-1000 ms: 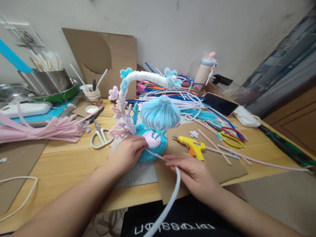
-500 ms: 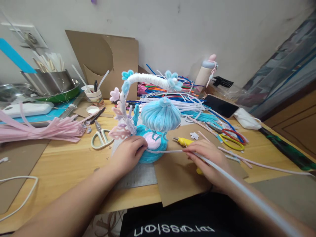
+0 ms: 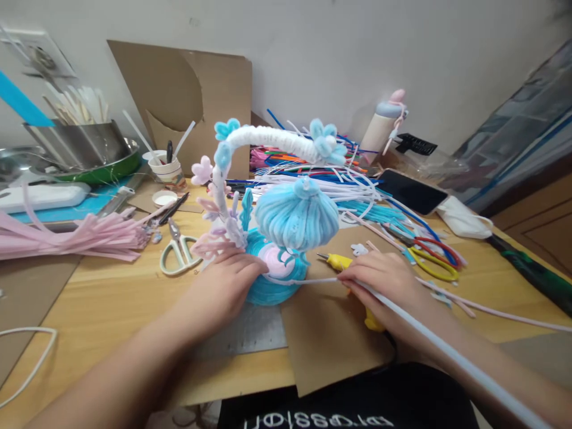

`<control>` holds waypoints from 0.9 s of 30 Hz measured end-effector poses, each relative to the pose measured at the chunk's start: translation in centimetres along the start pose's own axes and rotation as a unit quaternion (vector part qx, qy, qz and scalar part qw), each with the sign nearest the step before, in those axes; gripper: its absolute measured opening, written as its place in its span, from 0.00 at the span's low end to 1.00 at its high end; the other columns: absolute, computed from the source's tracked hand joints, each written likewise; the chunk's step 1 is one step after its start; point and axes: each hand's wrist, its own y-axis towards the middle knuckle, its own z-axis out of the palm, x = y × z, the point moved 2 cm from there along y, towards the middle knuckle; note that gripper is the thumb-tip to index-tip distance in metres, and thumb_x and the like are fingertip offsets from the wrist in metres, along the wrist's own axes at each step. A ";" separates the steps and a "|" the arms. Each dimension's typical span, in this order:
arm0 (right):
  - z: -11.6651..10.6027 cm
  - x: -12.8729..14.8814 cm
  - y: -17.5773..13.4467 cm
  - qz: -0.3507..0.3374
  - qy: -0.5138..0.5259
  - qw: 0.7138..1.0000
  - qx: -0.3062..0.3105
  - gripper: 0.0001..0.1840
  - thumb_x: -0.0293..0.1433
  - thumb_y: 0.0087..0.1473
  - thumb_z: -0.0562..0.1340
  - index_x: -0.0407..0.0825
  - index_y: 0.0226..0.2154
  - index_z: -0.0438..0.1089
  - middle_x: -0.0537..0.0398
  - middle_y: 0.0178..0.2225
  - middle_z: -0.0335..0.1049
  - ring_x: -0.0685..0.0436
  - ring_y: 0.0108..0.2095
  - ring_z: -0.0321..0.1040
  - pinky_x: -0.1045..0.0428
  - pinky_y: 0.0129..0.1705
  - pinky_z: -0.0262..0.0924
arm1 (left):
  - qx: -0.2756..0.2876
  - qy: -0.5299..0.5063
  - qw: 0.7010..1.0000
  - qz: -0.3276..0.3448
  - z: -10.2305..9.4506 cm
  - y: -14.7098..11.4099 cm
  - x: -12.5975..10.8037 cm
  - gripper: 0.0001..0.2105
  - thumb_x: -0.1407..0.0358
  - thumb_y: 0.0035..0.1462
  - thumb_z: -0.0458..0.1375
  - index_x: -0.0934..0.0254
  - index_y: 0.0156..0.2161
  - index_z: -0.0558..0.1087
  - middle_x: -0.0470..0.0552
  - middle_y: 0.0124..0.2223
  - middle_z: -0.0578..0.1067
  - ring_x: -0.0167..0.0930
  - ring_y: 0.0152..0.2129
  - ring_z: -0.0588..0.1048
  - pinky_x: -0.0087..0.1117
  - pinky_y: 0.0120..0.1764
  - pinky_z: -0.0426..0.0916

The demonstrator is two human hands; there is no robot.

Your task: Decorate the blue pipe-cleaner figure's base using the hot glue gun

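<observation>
A pipe-cleaner lamp craft stands in front of me, with a round blue base [image 3: 279, 293], a pink disc [image 3: 280, 261] on top, a white wrapped arch [image 3: 270, 138] and a hanging blue pleated shade [image 3: 297, 214]. My left hand [image 3: 235, 274] is closed at the base's left edge, by one end of a white pipe cleaner [image 3: 322, 280]; its fingertips are partly hidden. The strip runs across the base's front to my right hand [image 3: 379, 280], which pinches it between thumb and fingers. Its long tail trails over my right forearm. Under the right hand lies a yellow glue gun [image 3: 339, 262].
Scissors [image 3: 179, 253] and pink pipe cleaners [image 3: 89, 235] lie to the left. Several coloured pipe cleaners [image 3: 313, 190] are piled behind the craft. Yellow-and-red-handled pliers [image 3: 433, 265] and a phone [image 3: 413, 190] lie at right. Cardboard [image 3: 322, 351] covers the table's front.
The view has shifted slightly, with the craft appearing a little larger. Both hands keep their hold, and the white strip stays stretched between them.
</observation>
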 end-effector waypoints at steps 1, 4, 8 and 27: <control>0.0 0.0 0.0 -0.002 -0.002 1.000 0.000 0.09 0.30 0.59 0.55 0.52 0.34 0.72 0.55 0.32 0.72 0.45 0.35 0.66 0.46 0.44 0.53 | -0.001 0.002 1.000 0.003 0.0 0.0 0.0 0.16 0.75 0.58 0.47 0.64 0.49 0.69 0.53 0.48 0.75 0.35 0.47 0.71 0.40 0.50 0.65; -0.2 0.2 0.2 -0.008 -0.001 1.000 -0.001 0.09 0.29 0.59 0.55 0.51 0.33 0.71 0.56 0.31 0.72 0.45 0.34 0.66 0.46 0.44 0.52 | -0.006 0.019 1.000 0.018 0.0 -0.1 0.2 0.16 0.75 0.59 0.48 0.64 0.50 0.69 0.52 0.50 0.75 0.34 0.48 0.71 0.40 0.50 0.66; -0.4 0.2 0.5 -0.014 -0.001 1.000 0.000 0.09 0.28 0.59 0.55 0.51 0.32 0.71 0.56 0.31 0.72 0.46 0.34 0.65 0.47 0.42 0.52 | -0.013 0.051 0.998 0.039 -0.2 -0.3 0.3 0.17 0.75 0.59 0.46 0.61 0.50 0.70 0.51 0.51 0.75 0.36 0.48 0.72 0.44 0.50 0.66; 0.3 -0.5 1.0 -0.031 -0.026 0.999 -0.003 0.10 0.30 0.60 0.55 0.52 0.33 0.72 0.55 0.32 0.74 0.45 0.34 0.68 0.48 0.37 0.50 | 0.011 0.083 0.994 0.069 -0.1 -0.5 0.1 0.21 0.75 0.56 0.47 0.58 0.52 0.70 0.54 0.54 0.73 0.40 0.48 0.72 0.49 0.50 0.66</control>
